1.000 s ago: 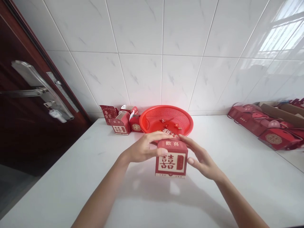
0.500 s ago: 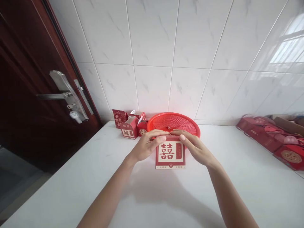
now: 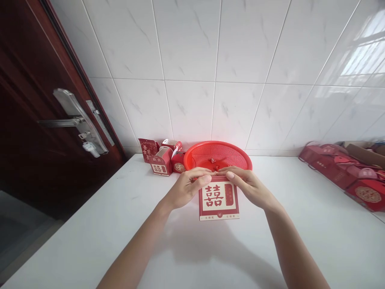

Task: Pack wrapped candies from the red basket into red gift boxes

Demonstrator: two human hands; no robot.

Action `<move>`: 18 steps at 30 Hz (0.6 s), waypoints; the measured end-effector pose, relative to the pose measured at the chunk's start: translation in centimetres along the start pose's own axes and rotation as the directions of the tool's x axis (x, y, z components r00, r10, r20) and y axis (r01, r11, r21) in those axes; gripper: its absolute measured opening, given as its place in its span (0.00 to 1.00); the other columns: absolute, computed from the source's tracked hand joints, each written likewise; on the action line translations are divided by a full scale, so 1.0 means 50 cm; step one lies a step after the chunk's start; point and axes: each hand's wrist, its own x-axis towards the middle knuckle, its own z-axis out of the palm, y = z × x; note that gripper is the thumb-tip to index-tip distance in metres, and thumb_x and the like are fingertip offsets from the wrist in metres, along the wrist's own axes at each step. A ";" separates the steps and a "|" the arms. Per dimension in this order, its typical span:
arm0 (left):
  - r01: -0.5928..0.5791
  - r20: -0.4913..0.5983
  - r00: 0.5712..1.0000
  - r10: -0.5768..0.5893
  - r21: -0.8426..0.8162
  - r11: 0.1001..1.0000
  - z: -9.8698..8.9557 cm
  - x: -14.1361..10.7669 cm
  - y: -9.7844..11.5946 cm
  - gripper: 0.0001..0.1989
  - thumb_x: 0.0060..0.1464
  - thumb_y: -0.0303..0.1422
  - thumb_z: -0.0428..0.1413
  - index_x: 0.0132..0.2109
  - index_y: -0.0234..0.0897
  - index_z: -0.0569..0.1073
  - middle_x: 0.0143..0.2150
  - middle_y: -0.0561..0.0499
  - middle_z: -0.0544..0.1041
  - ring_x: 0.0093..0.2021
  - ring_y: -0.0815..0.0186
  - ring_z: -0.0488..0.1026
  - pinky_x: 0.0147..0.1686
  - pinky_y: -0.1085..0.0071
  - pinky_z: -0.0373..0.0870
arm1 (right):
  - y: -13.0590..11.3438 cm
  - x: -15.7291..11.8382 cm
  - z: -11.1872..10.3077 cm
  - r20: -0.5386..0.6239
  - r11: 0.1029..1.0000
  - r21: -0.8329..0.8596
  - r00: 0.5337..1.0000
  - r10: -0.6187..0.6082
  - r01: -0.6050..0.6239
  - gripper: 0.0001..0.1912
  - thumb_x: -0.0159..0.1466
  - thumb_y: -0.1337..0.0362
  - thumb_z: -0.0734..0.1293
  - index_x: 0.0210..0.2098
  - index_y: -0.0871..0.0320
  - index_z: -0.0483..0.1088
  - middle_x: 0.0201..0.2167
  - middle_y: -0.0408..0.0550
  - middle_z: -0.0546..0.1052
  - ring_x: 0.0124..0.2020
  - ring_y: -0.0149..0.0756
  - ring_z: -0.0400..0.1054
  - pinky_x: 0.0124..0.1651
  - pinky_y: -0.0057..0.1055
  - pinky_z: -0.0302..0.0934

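A red and cream paper gift box (image 3: 219, 199), printed with a large red double-happiness character, is between my two hands in front of the basket. My left hand (image 3: 190, 186) grips its upper left edge, thumb on the near face and fingers over the top. On the upper right edge, my right hand (image 3: 247, 184) pinches in the same way. The fingertips of both hands nearly meet along the top. Behind them stands a red plastic mesh basket (image 3: 195, 151) with a few small red pieces inside. The back of the box is hidden.
Several small red gift boxes (image 3: 161, 162) stand at the back left of the white table (image 3: 126, 224). A row of red boxes (image 3: 339, 170) lies along the right side. White wall tiles (image 3: 189, 108) rise behind, and a dark door (image 3: 39, 104) is at left.
The box has tilted slightly and come a little lower and to the right in view, both hands still on its top edge. The whole view has shifted slightly.
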 end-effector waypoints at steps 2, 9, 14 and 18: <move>0.002 0.007 1.000 -0.002 -0.009 1.000 0.001 -0.001 0.000 0.22 0.64 0.49 0.54 0.48 0.37 0.82 0.57 0.43 0.78 0.54 0.53 0.76 0.49 0.63 0.76 | 0.000 0.000 -0.001 0.007 1.000 -0.002 1.000 0.012 -0.012 0.27 0.71 0.42 0.59 0.37 0.57 0.78 0.38 0.50 0.79 0.43 0.44 0.73 0.45 0.36 0.69; 0.006 0.029 1.000 -0.005 -0.027 1.000 0.008 0.001 -0.001 0.22 0.66 0.48 0.53 0.47 0.36 0.82 0.54 0.44 0.80 0.51 0.55 0.78 0.47 0.64 0.74 | 0.001 -0.003 -0.006 0.014 0.999 0.000 0.999 0.043 -0.043 0.28 0.70 0.41 0.59 0.36 0.57 0.77 0.35 0.50 0.79 0.40 0.43 0.73 0.42 0.35 0.69; 0.021 0.022 1.000 -0.020 -0.015 1.000 0.008 -0.001 -0.002 0.22 0.65 0.49 0.53 0.48 0.36 0.82 0.54 0.44 0.80 0.51 0.54 0.77 0.48 0.63 0.74 | 0.002 -0.002 -0.012 0.049 0.999 -0.012 0.998 0.045 -0.044 0.28 0.71 0.42 0.58 0.43 0.57 0.79 0.40 0.50 0.81 0.44 0.45 0.75 0.46 0.38 0.71; 0.001 0.023 1.000 -0.002 0.035 0.999 0.014 -0.006 -0.001 0.23 0.64 0.50 0.55 0.53 0.39 0.81 0.58 0.43 0.77 0.57 0.52 0.75 0.53 0.61 0.75 | 0.004 -0.014 -0.031 0.110 0.997 -0.064 0.993 0.052 -0.045 0.25 0.71 0.44 0.60 0.57 0.51 0.75 0.56 0.51 0.78 0.57 0.49 0.71 0.55 0.42 0.70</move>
